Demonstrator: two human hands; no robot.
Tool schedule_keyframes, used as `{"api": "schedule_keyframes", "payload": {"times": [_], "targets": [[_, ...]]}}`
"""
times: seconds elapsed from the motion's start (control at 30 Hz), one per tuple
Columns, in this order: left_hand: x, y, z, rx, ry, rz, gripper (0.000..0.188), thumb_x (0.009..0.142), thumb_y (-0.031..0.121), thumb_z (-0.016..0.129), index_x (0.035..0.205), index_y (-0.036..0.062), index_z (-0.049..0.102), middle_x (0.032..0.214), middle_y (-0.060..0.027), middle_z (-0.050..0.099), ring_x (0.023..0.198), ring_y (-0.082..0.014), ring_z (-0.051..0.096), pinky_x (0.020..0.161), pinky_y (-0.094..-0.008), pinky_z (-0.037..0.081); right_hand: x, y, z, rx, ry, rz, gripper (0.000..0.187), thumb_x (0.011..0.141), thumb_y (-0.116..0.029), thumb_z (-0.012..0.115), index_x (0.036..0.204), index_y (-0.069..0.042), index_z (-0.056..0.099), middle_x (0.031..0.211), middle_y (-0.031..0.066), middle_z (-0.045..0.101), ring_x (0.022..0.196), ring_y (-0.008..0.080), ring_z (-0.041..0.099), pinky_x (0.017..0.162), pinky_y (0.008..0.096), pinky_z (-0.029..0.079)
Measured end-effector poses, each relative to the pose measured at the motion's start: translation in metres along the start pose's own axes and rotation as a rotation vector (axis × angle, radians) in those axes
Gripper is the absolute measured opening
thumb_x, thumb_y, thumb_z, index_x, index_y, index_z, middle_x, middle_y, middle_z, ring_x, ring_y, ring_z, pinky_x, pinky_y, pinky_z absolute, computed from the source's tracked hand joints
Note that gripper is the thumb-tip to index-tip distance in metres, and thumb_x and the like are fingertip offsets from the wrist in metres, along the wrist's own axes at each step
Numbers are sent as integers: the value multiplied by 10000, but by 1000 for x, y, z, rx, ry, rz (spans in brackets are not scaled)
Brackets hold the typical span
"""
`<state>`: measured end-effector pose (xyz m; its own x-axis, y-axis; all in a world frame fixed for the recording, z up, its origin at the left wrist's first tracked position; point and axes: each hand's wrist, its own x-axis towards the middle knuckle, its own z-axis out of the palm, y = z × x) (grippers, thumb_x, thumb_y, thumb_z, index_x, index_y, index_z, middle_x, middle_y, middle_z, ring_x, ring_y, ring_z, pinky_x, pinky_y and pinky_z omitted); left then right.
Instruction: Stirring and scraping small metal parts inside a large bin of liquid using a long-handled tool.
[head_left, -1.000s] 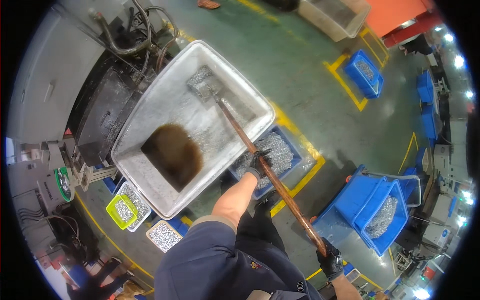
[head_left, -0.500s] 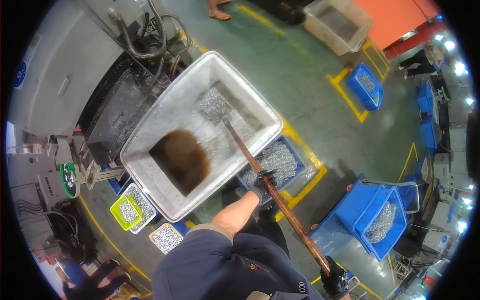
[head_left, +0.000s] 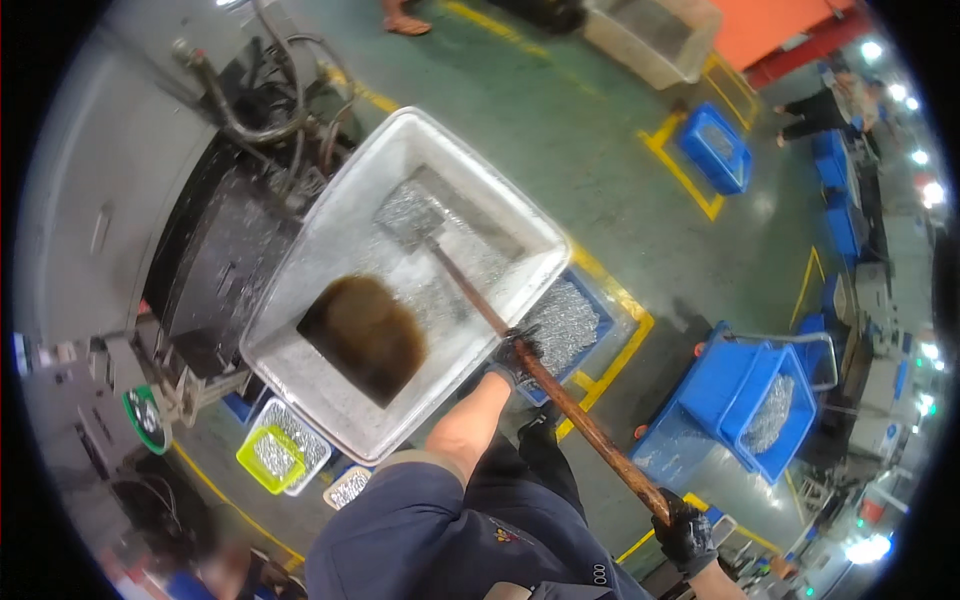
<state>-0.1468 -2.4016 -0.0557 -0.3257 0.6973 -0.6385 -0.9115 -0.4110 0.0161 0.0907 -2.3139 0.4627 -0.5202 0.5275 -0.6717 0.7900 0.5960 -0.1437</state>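
Both my hands, in dark gloves, grip the long wooden handle of a shovel [head_left: 595, 435]. My left hand [head_left: 517, 352] is closed round the middle of the handle, beside the near rim of a big white tub [head_left: 500, 200]. Farther back, at lower right, my right hand [head_left: 686, 532] is closed round the handle's end. The shovel's blade lies inside the tub at its far end, among small shiny metal pieces [head_left: 405, 210]; its edges are hard to make out. Dark brown liquid [head_left: 365, 340] pools in the tub's near left part.
A blue bin of metal pieces [head_left: 565, 325] stands against the tub's right side. Right of me is a cart with blue bins [head_left: 765, 415]. A yellow-green basket [head_left: 272, 455] sits at lower left. Machinery with hoses [head_left: 250, 130] borders the left. Other people stand farther off.
The shovel blade has shifted a little left in the tub. My right hand has moved slightly right and up in the picture with the handle's end. The view has also shifted slightly.
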Motion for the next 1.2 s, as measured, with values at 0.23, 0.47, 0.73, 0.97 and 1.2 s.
{"api": "schedule_keyframes", "payload": {"times": [0.23,0.47,0.73,0.97,1.2], "targets": [[21,8,-116,-42,-243,-215,476,974,445,367,1262,95,512,873,-41,556,859,-214,526,793,-392,453,17,47,61,-135,18,105,344,811,-238,575,1149,-179,609,906,162,674,842,353,651,702,475,517],[-40,-53,-30,150,11,-341,496,972,395,330,1339,92,470,950,-63,629,872,-232,572,795,-407,488,-39,117,162,-130,122,197,369,766,-198,613,1134,-177,633,862,136,678,775,336,656,692,466,530],[-127,-31,-27,334,-128,-168,406,965,334,429,1244,52,518,828,-10,553,767,-162,536,692,-325,486,-98,140,215,194,229,109,346,767,-204,618,1109,-172,661,798,109,678,683,322,651,609,442,531],[-160,-44,55,367,79,-139,281,948,411,494,900,139,551,703,9,476,659,-148,500,594,-284,446,-240,209,277,747,159,168,347,892,-149,542,1181,35,594,881,82,628,732,179,605,631,275,494],[-198,-111,7,466,-165,-165,222,955,331,479,996,127,555,804,5,533,742,-155,513,667,-291,469,-327,267,331,542,369,303,351,655,-135,646,1000,-132,710,726,122,653,627,322,624,575,396,515]]}}
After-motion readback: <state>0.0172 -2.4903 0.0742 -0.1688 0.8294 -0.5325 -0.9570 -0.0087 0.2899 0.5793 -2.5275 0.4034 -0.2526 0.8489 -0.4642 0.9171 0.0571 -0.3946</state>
